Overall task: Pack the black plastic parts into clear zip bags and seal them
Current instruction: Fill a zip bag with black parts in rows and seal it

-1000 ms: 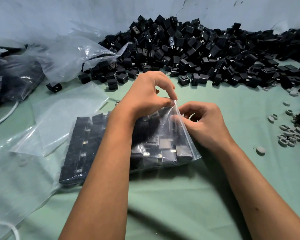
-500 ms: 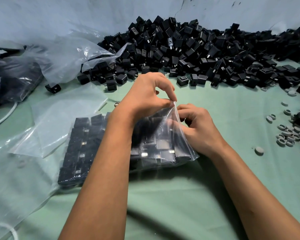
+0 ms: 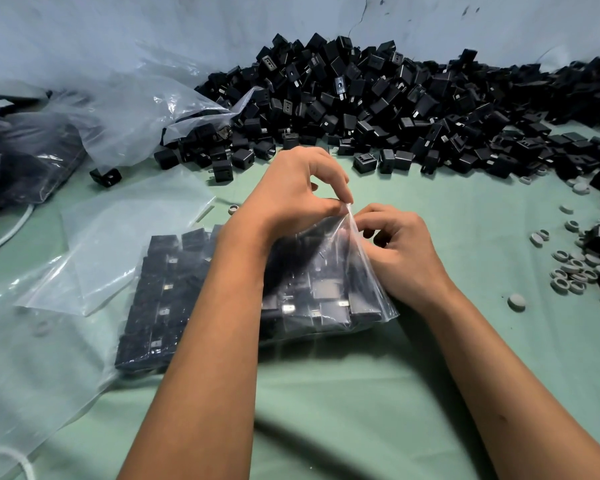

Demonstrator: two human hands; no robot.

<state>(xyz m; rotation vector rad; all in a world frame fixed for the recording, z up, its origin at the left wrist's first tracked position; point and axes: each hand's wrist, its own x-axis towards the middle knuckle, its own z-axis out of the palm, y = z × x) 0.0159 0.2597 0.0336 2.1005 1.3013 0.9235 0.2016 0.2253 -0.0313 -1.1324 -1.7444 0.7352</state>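
A clear zip bag (image 3: 329, 289) filled with black plastic parts lies on the green cloth in front of me. My left hand (image 3: 291, 195) pinches the bag's top edge between thumb and forefinger, lifting it to a peak. My right hand (image 3: 400, 251) is curled against the bag's right side just below that peak, fingers on the plastic. To the left lies a second filled bag (image 3: 156, 292) with black parts in rows. A big heap of loose black parts (image 3: 378, 105) fills the back of the table.
Empty clear bags (image 3: 118, 233) lie at the left, and a large crumpled plastic sack (image 3: 125, 112) sits behind them. Dark filled bags (image 3: 18, 161) are stacked at the far left. Small grey rings (image 3: 568, 268) are scattered at the right. A white cable (image 3: 4, 233) curves at the left edge.
My right hand has shifted slightly along the bag's right edge near the top. My left hand keeps its pinch at the peak. The bag has barely moved.
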